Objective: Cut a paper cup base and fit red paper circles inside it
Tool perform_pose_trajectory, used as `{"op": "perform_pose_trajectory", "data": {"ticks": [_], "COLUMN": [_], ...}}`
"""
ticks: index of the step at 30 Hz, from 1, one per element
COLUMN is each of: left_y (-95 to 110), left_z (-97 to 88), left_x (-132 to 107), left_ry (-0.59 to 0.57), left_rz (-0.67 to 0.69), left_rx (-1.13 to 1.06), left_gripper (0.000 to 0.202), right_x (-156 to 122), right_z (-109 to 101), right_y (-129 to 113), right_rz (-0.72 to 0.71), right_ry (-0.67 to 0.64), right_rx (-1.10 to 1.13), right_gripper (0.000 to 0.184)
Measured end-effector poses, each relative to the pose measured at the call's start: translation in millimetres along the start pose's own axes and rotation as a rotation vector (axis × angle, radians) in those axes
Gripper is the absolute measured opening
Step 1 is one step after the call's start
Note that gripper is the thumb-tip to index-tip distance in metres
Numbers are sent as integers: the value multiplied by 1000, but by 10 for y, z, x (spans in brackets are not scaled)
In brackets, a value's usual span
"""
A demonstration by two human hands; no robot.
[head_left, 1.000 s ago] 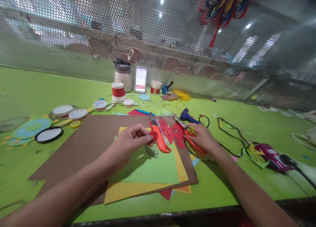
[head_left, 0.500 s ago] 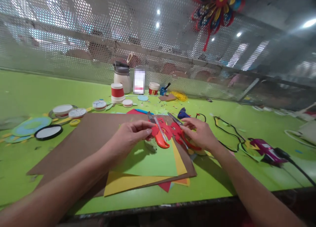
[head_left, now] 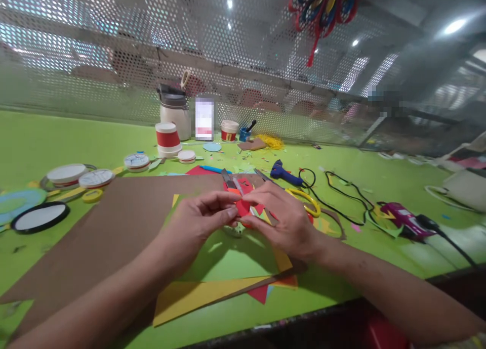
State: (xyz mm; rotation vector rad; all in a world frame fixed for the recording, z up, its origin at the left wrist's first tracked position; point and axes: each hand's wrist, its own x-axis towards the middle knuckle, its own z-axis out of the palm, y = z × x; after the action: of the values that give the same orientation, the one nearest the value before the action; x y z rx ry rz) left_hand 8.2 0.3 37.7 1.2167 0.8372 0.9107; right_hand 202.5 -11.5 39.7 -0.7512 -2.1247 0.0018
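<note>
Over the stacked green paper (head_left: 235, 265), my left hand (head_left: 199, 215) pinches a small red paper piece (head_left: 243, 207) between thumb and fingers. My right hand (head_left: 286, 215) meets it from the other side, thumb and forefinger closed at the same piece. Just behind my fingers lie more red paper and a utility knife (head_left: 227, 178) with a grey end, its orange handle mostly hidden. Scissors with a yellow handle loop (head_left: 307, 201) rest beyond my right hand, partly covered by it. The exact shape of the held piece is hidden by my fingers.
Brown card (head_left: 94, 237) and yellow paper (head_left: 197, 298) lie under the green sheet. A blue glue gun (head_left: 285, 174) with a black cord is at the back right. Round lids (head_left: 66, 174), a red-and-white cup (head_left: 167, 138), a jug (head_left: 173, 114) and a phone (head_left: 204, 119) stand farther back.
My right hand has left the scissors and moved left to the red piece in my left hand. The camera view has shifted a little, and the glue gun is now less covered.
</note>
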Motion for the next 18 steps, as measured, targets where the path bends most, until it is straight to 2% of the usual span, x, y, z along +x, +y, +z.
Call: {"op": "perform_pose_trajectory", "data": {"ticks": [10, 18], "left_y": [-38, -42], "left_z": [-26, -31], "left_x": [-8, 14], "left_ry": [-39, -34], "left_rz": [-38, -138], "left_rx": [-29, -40], "left_gripper": [11, 14], "right_x": [-97, -133], "right_z": [72, 38], "right_y": [54, 71], "right_rz": [5, 71], "right_ry": [74, 0], "right_rx": [118, 244], "right_gripper": [26, 28]}}
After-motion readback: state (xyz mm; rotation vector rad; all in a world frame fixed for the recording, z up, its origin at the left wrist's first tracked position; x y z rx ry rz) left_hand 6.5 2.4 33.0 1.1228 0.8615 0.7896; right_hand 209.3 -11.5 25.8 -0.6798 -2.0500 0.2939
